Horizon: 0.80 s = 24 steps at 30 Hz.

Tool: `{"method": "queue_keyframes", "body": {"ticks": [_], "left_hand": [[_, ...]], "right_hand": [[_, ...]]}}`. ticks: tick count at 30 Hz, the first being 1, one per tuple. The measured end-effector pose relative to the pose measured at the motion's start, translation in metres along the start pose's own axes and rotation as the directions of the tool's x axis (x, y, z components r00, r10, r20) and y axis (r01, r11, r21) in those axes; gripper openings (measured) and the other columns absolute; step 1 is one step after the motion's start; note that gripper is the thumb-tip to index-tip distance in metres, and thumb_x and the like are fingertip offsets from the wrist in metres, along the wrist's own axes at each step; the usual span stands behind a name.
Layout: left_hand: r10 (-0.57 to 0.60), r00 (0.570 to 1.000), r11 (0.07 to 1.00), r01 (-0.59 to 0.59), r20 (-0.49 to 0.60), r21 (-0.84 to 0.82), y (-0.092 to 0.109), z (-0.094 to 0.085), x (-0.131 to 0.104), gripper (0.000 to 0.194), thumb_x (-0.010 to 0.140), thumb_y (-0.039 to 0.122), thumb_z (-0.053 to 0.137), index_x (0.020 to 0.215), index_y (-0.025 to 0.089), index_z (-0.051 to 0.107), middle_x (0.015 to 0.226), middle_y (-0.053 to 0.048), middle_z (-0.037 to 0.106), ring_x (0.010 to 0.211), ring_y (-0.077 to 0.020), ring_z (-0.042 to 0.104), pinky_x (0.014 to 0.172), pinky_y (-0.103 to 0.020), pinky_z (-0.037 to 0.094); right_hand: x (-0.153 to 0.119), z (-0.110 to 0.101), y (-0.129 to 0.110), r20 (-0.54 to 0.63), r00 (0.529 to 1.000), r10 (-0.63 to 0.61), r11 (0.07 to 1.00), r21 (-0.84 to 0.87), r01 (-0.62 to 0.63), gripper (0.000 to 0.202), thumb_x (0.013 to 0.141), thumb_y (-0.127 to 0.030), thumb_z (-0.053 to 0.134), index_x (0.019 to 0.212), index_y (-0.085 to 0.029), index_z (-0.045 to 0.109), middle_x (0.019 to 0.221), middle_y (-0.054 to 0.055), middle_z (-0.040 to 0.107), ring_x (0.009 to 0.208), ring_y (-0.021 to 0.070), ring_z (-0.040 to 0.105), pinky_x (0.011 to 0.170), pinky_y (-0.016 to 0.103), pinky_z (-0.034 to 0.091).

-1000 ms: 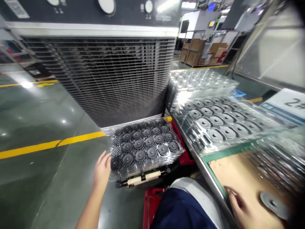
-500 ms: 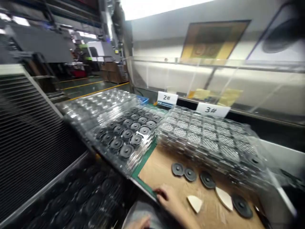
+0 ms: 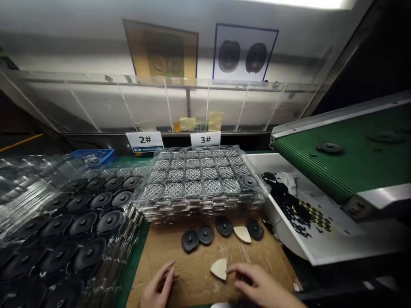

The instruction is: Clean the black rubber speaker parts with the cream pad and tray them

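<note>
My right hand (image 3: 257, 284) comes in from the lower right with thumb and forefinger apart. Its forefinger reaches the right edge of a cream wedge-shaped piece (image 3: 218, 269) lying on the brown board (image 3: 189, 291). To the left, my left hand (image 3: 159, 287) is over the board with its fingers apart and nothing visible in it. Beyond the hands lie several black discs, each with a small central stub, among them one black disc (image 3: 190, 241) at the left. A second cream piece (image 3: 242, 234) sits between two discs at the right.
Behind the board stands a stack of clear compartment trays (image 3: 192, 188), one black disc in its near right pocket. Trays full of black discs (image 3: 84, 222) stand left. A blue bin (image 3: 93, 157) is behind. At right are a white tray (image 3: 308, 252) of small parts and a green conveyor (image 3: 349, 167).
The view has swung right, bringing the conveyor and white parts tray into sight. Both hands are now over the board, the right one at the cream wedge.
</note>
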<state>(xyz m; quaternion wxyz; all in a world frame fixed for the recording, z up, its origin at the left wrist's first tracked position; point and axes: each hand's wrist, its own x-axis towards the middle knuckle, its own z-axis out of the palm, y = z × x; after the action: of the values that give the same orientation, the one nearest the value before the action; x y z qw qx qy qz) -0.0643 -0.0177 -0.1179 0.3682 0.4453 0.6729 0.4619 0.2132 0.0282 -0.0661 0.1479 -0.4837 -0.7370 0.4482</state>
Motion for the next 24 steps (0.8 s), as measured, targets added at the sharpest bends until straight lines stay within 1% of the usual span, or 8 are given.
{"method": "queue_keyframes", "body": {"ticks": [2,4,7,9,12,16,21,24], "left_hand": [[0.0,1.0,1.0,0.0,-0.001,0.02,-0.007,0.008,0.011,0.036,0.073,0.047,0.057,0.096,0.02,0.065,0.064,-0.003,0.071,0.066,-0.0228,0.068,0.067,-0.031,0.055],[0.008,1.0,0.999,-0.007,-0.015,0.036,-0.01,0.017,0.018,0.037,0.077,0.046,0.052,0.096,0.017,0.064,0.068,-0.006,0.072,0.064,-0.0224,0.067,0.063,-0.032,0.055],[0.077,0.996,0.995,-0.074,-0.042,0.069,-0.009,0.03,0.028,0.041,0.078,0.043,0.05,0.107,0.015,0.059,0.102,-0.012,0.068,0.09,-0.0245,0.065,0.081,-0.036,0.051],[0.149,0.989,0.984,-0.147,-0.019,0.096,-0.008,0.037,0.037,0.053,0.073,0.038,0.059,0.12,0.016,0.051,0.124,-0.013,0.057,0.116,-0.0257,0.05,0.1,-0.04,0.037],[0.213,0.976,0.967,-0.216,0.043,0.133,-0.007,0.046,0.054,0.068,0.066,0.03,0.067,0.129,0.019,0.041,0.136,-0.01,0.046,0.13,-0.0261,0.031,0.108,-0.044,0.023],[0.195,0.978,0.963,-0.206,0.076,0.175,0.0,0.047,0.059,0.065,0.073,0.024,0.06,0.133,0.018,0.033,0.13,-0.014,0.049,0.125,-0.0276,0.039,0.105,-0.049,0.027],[0.18,0.978,0.965,-0.195,0.102,0.177,0.022,0.048,0.017,0.065,0.079,0.022,0.053,0.136,0.027,0.022,0.133,-0.011,0.046,0.123,-0.024,0.041,0.102,-0.046,0.031],[0.241,0.97,0.969,-0.242,0.02,0.052,0.031,0.057,-0.011,0.055,0.077,0.02,0.058,0.127,0.032,0.038,0.126,-0.008,0.053,0.119,-0.0243,0.046,0.1,-0.042,0.032]], "right_hand": [[-0.011,-0.031,-0.003,-0.032,0.998,0.05,0.998,-0.043,-0.051,0.034,0.076,-0.022,0.05,0.107,-0.026,0.064,0.097,0.005,0.068,0.084,0.0208,0.063,0.075,0.029,0.048],[-0.015,-0.053,-0.007,-0.039,0.993,0.107,0.989,-0.097,-0.111,0.034,0.078,-0.026,0.051,0.11,-0.025,0.062,0.1,0.007,0.067,0.084,0.0222,0.062,0.075,0.031,0.048],[-0.01,-0.061,-0.016,-0.008,0.983,0.186,0.958,-0.22,-0.183,0.037,0.08,-0.03,0.048,0.114,-0.021,0.06,0.102,0.009,0.065,0.083,0.0218,0.062,0.076,0.031,0.047],[-0.002,-0.052,-0.02,0.032,0.977,0.209,0.941,-0.278,-0.192,0.039,0.08,-0.028,0.047,0.117,-0.019,0.058,0.101,0.01,0.065,0.08,0.0216,0.062,0.075,0.031,0.047],[0.009,-0.029,-0.023,0.12,0.974,0.193,0.952,-0.264,-0.156,0.038,0.076,-0.023,0.051,0.112,-0.021,0.061,0.098,0.009,0.066,0.081,0.022,0.062,0.078,0.031,0.046],[0.02,-0.001,-0.028,0.178,0.976,0.129,0.982,-0.162,-0.101,0.032,0.076,-0.024,0.054,0.107,-0.023,0.063,0.098,0.006,0.067,0.089,0.0216,0.061,0.083,0.029,0.045],[0.038,0.027,-0.032,0.038,0.998,0.041,0.994,0.096,-0.044,0.045,0.091,-0.045,0.031,0.124,-0.018,0.046,0.093,0.007,0.063,0.075,0.0161,0.06,0.069,0.025,0.048],[0.047,0.04,-0.035,-0.064,0.995,-0.075,0.981,0.175,0.085,0.041,0.092,-0.046,0.029,0.104,-0.018,0.057,0.088,0.007,0.06,0.077,0.0165,0.056,0.071,0.027,0.047]]}}
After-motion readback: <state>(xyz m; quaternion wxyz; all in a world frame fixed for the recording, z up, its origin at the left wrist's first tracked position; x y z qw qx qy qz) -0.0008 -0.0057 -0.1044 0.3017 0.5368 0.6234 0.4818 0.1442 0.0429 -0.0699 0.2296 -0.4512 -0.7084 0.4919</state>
